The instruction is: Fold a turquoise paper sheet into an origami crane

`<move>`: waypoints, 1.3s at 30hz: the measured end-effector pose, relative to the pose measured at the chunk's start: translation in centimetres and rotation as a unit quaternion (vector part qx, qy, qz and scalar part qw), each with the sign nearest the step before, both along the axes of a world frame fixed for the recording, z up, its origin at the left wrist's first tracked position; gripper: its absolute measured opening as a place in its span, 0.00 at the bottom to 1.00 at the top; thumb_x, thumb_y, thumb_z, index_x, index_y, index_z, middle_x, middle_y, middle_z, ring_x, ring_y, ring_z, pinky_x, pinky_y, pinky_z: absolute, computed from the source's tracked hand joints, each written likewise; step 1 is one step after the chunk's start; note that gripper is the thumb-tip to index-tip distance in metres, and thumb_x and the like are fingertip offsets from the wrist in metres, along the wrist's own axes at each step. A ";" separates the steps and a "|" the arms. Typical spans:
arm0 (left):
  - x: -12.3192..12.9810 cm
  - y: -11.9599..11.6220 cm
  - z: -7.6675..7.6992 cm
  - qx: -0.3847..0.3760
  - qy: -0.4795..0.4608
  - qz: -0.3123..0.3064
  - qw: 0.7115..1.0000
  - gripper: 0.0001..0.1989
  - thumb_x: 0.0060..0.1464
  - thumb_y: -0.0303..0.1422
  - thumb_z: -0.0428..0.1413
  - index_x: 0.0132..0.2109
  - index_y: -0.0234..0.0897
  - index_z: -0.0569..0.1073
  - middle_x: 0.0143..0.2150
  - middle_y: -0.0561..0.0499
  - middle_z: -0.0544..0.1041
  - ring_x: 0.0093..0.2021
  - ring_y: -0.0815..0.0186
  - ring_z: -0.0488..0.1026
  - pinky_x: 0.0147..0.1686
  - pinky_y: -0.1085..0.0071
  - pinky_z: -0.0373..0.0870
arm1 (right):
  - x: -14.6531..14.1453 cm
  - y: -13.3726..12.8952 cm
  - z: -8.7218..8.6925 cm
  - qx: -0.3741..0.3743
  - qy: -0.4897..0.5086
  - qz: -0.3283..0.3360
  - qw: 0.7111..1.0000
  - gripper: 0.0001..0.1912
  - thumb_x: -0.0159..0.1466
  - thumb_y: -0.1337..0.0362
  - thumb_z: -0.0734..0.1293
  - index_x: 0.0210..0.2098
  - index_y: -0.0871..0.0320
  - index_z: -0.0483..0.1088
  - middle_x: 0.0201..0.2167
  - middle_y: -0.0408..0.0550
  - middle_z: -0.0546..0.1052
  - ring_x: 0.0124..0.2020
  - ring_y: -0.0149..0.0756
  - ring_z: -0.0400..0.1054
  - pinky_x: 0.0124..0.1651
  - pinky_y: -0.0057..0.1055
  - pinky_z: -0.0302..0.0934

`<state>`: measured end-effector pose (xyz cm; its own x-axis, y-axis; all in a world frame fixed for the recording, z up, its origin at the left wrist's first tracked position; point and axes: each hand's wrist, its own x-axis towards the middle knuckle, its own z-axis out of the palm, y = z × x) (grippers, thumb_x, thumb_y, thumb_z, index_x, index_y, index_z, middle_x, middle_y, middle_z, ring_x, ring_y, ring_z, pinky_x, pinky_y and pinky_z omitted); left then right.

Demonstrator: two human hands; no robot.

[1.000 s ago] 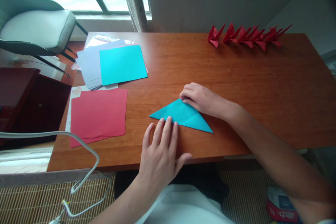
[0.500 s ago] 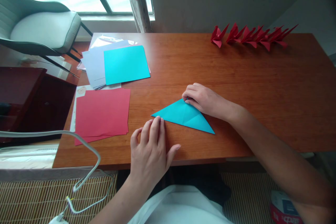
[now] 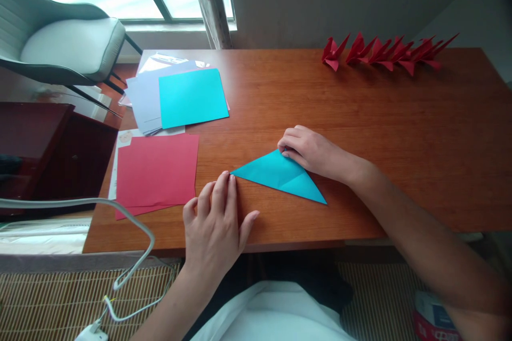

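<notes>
A blue paper triangle [image 3: 280,171] lies on the wooden table, its long edge toward me and a faint crease across it. My right hand [image 3: 306,150] grips its top corner with curled fingers, thumb and forefinger pinched on the paper. At the triangle's left tip, my left hand [image 3: 216,218] lies palm down, fingers stretched and thumb apart, its fingertips touching the tip and the table beside it.
Red sheets [image 3: 160,170] lie left on the table [image 3: 260,90]. Behind them, a blue sheet [image 3: 194,97] tops white papers [image 3: 144,101]. Several folded red paper figures [image 3: 390,54] line the back right. A white cable [image 3: 140,226] hangs at the lower left.
My left hand has slid left along the triangle's long edge to its left tip. My right hand has stayed at the top corner, and the triangle has hardly moved.
</notes>
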<state>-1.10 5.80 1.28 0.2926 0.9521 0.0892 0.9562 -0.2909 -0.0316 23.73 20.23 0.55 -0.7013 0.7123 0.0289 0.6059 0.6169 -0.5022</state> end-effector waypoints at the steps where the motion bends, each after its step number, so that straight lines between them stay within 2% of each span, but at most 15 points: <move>1: -0.1 0.0 0.0 -0.002 -0.002 0.007 1.000 0.36 0.66 0.48 0.49 0.68 0.22 0.63 0.70 0.31 0.64 0.62 0.38 0.64 0.53 0.47 0.59 | 0.0 0.0 0.0 0.001 0.001 -0.001 1.000 0.08 0.71 0.70 0.62 0.39 0.60 0.73 0.41 0.53 0.76 0.43 0.42 0.65 0.48 0.37 0.61; 5: -0.5 -0.1 -0.2 0.006 -0.027 0.046 0.999 0.37 0.65 0.48 0.50 0.69 0.22 0.61 0.69 0.30 0.64 0.62 0.36 0.65 0.53 0.46 0.60 | 0.1 -0.1 -0.1 0.006 0.011 -0.003 1.000 0.08 0.71 0.70 0.61 0.39 0.59 0.72 0.40 0.52 0.75 0.42 0.42 0.65 0.48 0.37 0.60; 7: -0.5 -0.5 -0.3 0.015 -0.048 0.045 0.998 0.38 0.64 0.47 0.52 0.70 0.23 0.59 0.70 0.29 0.64 0.63 0.36 0.64 0.54 0.45 0.61 | 0.1 -0.1 -0.2 0.007 0.018 -0.003 1.000 0.07 0.71 0.70 0.62 0.39 0.58 0.72 0.40 0.52 0.75 0.42 0.42 0.65 0.48 0.37 0.61; 10: 0.1 -1.2 -0.3 0.007 -0.087 -0.019 0.996 0.36 0.64 0.42 0.54 0.71 0.26 0.58 0.71 0.31 0.62 0.67 0.40 0.61 0.61 0.46 0.59 | 0.2 -0.1 -0.3 0.006 0.030 -0.003 1.000 0.07 0.70 0.69 0.62 0.39 0.58 0.72 0.40 0.52 0.75 0.43 0.42 0.65 0.49 0.37 0.61; 13: 1.0 -1.6 -0.4 -0.027 -0.114 -0.096 0.988 0.33 0.63 0.42 0.55 0.70 0.31 0.61 0.72 0.35 0.61 0.72 0.43 0.56 0.68 0.46 0.52 | 0.4 -0.1 -0.4 0.001 0.050 -0.006 0.999 0.07 0.70 0.69 0.62 0.39 0.58 0.73 0.40 0.52 0.76 0.44 0.42 0.67 0.50 0.39 0.62; 16: 1.6 -1.6 -0.5 -0.046 -0.117 -0.112 0.986 0.33 0.63 0.44 0.54 0.69 0.33 0.63 0.73 0.37 0.60 0.73 0.43 0.54 0.70 0.45 0.48 | 0.6 -0.7 -0.1 0.006 0.064 -0.020 0.998 0.09 0.71 0.68 0.62 0.40 0.58 0.74 0.41 0.53 0.76 0.44 0.43 0.68 0.51 0.41 0.64; 19: 1.8 -1.4 -0.7 -0.045 -0.117 -0.110 0.986 0.33 0.64 0.44 0.54 0.70 0.33 0.63 0.73 0.37 0.60 0.72 0.43 0.55 0.70 0.44 0.47 | 0.7 -2.7 0.3 0.031 0.052 -0.057 0.997 0.09 0.71 0.68 0.61 0.44 0.58 0.74 0.44 0.54 0.76 0.47 0.45 0.68 0.53 0.43 0.65; 23: 1.9 -1.2 -0.7 -0.043 -0.118 -0.107 0.986 0.33 0.63 0.46 0.54 0.70 0.34 0.63 0.72 0.35 0.61 0.72 0.42 0.55 0.69 0.43 0.49 | 0.2 -7.5 0.4 0.084 0.036 -0.140 0.986 0.12 0.71 0.70 0.60 0.50 0.59 0.73 0.52 0.58 0.76 0.53 0.48 0.68 0.57 0.46 0.65; 26: 2.0 -1.1 -0.9 -0.033 -0.125 -0.107 0.986 0.33 0.62 0.47 0.56 0.69 0.35 0.65 0.71 0.33 0.63 0.72 0.40 0.55 0.68 0.41 0.51 | -0.7 -11.2 0.1 0.123 0.032 -0.159 0.979 0.16 0.70 0.71 0.61 0.55 0.58 0.72 0.57 0.58 0.75 0.58 0.51 0.67 0.60 0.49 0.64; 28: 2.1 -1.0 -1.1 -0.024 -0.132 -0.105 0.985 0.33 0.62 0.47 0.56 0.68 0.36 0.66 0.69 0.32 0.64 0.72 0.39 0.55 0.68 0.41 0.51 | -1.4 -12.9 -0.2 0.122 0.034 -0.155 0.980 0.19 0.70 0.70 0.62 0.59 0.56 0.69 0.60 0.56 0.74 0.61 0.50 0.66 0.62 0.50 0.63; 34: 2.2 -0.8 -1.2 -0.020 -0.133 -0.101 0.986 0.32 0.62 0.48 0.56 0.68 0.36 0.67 0.70 0.31 0.63 0.72 0.39 0.56 0.68 0.41 0.52 | -2.8 -14.5 -1.0 0.100 -0.007 -0.155 0.983 0.25 0.71 0.64 0.63 0.66 0.57 0.64 0.66 0.55 0.69 0.67 0.52 0.61 0.66 0.55 0.61; 39: 1.9 -0.6 -1.0 -0.037 -0.118 -0.083 0.989 0.36 0.60 0.53 0.55 0.70 0.43 0.65 0.73 0.35 0.60 0.72 0.38 0.56 0.67 0.39 0.52 | -2.8 -14.8 -1.4 0.106 -0.040 -0.150 0.982 0.27 0.72 0.62 0.62 0.68 0.60 0.61 0.69 0.53 0.64 0.70 0.51 0.57 0.70 0.54 0.55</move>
<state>0.76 5.24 0.27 0.4254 0.8989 0.1049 0.8732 -0.4382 0.2134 20.92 5.43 -0.81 -0.4670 0.8710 0.1525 0.8084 0.4904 -0.3255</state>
